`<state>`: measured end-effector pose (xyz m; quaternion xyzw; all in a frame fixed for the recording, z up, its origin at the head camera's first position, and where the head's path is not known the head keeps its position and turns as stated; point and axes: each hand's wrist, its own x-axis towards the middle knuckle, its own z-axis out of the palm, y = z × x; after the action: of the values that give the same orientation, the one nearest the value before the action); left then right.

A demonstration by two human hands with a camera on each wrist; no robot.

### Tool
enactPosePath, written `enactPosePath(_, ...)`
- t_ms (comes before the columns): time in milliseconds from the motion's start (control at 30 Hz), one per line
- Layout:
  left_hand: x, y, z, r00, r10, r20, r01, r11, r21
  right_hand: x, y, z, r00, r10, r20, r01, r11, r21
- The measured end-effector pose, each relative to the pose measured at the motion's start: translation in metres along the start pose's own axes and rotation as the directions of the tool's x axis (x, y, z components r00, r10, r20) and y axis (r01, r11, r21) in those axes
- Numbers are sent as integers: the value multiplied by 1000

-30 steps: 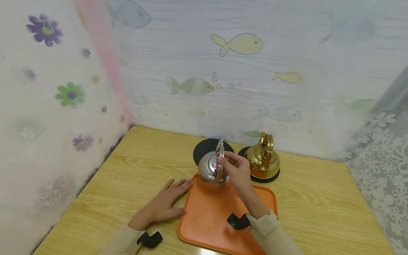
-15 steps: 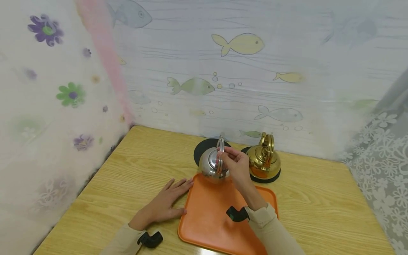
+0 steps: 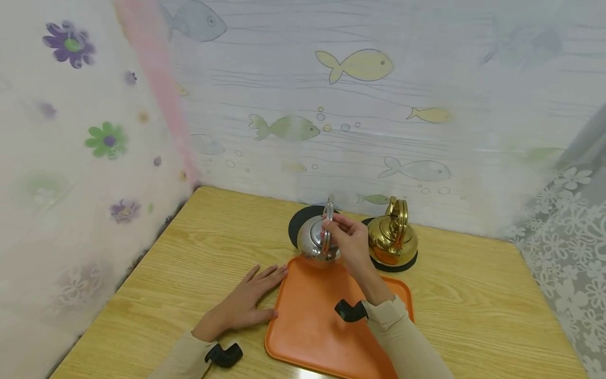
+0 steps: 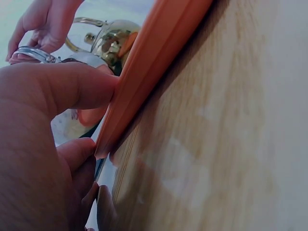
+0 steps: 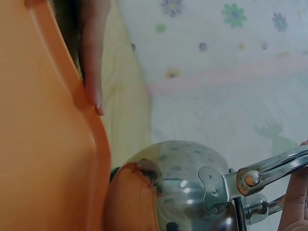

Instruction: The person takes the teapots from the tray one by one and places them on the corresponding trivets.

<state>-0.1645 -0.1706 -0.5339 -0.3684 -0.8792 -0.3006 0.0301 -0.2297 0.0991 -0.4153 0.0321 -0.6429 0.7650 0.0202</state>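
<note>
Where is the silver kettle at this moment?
In the head view the silver kettle hangs by its handle from the right hand, above the far edge of the orange tray, between the black mat and the gold kettle.

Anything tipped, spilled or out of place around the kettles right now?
Nothing stands out. The right hand holds the silver kettle by its handle, upright; the gold kettle sits upright on its black mat. No spills on the tray.

Left hand (image 3: pixel 246 305) flat (fingers straight), right hand (image 3: pixel 347 243) raised, fingers pinched
</note>
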Motion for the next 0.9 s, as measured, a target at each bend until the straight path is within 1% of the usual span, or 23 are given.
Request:
enactPosePath(333, 0, 1, -1, 1000, 2, 1, -2, 1000, 5, 7, 1, 2, 1000, -16, -8, 16, 999, 36)
enactPosePath(667, 0, 0, -3, 1000, 11, -4, -11, 1000, 6, 20, -1, 9, 999, -27, -31, 28, 999, 25)
enactPosePath(833, 0, 1, -2, 1000, 9, -1, -9, 1000, 9, 27, 0, 11, 999, -37, -28, 38, 999, 23)
enactPosePath(900, 0, 1, -1, 1000, 8, 2, -8, 1000, 1, 29, 1, 11, 999, -29, -36, 29, 999, 12)
